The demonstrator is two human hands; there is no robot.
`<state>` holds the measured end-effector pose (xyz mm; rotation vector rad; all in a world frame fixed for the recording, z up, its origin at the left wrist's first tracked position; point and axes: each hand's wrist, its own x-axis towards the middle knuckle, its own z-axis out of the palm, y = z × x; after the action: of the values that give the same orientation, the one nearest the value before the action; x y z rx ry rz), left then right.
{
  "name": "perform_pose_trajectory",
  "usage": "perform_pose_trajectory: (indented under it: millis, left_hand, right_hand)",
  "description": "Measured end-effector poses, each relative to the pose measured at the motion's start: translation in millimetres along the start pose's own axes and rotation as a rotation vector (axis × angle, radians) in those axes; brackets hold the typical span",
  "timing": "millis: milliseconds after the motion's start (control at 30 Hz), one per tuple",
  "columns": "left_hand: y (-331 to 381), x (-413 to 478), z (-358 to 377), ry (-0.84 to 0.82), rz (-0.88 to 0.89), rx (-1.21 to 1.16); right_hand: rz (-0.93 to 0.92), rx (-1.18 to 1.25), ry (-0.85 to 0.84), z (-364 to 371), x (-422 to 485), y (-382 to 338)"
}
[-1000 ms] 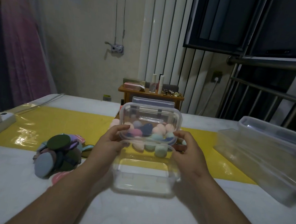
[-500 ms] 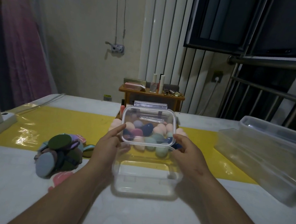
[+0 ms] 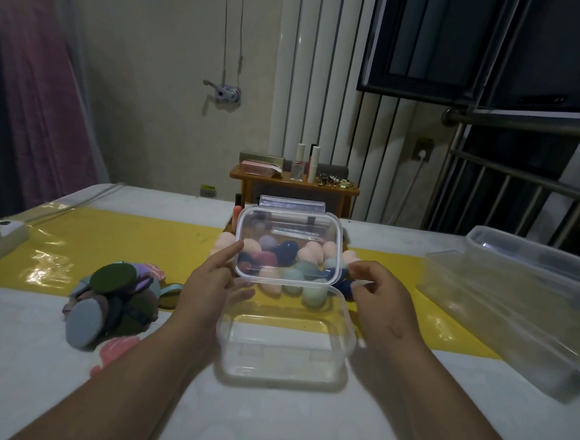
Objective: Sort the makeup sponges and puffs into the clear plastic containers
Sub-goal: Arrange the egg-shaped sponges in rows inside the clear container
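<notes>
PROGRESS: judged barely begun, nothing sorted; container [image 3: 282,379] empty, lid [image 3: 289,232] off and raised over its far rim | REMAINING: sponges [image 3: 226,243] heaped behind container, puffs [image 3: 115,297] piled to its left (all loose) | HANDS: left hand [image 3: 208,283] and right hand [image 3: 376,294] pinch lid's side edges, fingers partly curled

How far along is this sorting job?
Done: nothing yet; the box is empty. In hand: the left hand and right hand hold its lid raised. Left: the sponges and puffs lie in loose piles outside any box.
</notes>
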<state>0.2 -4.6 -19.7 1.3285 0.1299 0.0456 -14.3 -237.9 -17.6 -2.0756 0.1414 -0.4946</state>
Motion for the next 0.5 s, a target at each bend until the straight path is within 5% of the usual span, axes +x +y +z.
perform_pose_trajectory:
  millis: [500]
  left_hand:
    - [5.8,-6.7,0.3,-0.001,0.012,-0.026]
  right_hand:
    - [0.118,-0.504,0.000,-20.1,10.6,16.4]
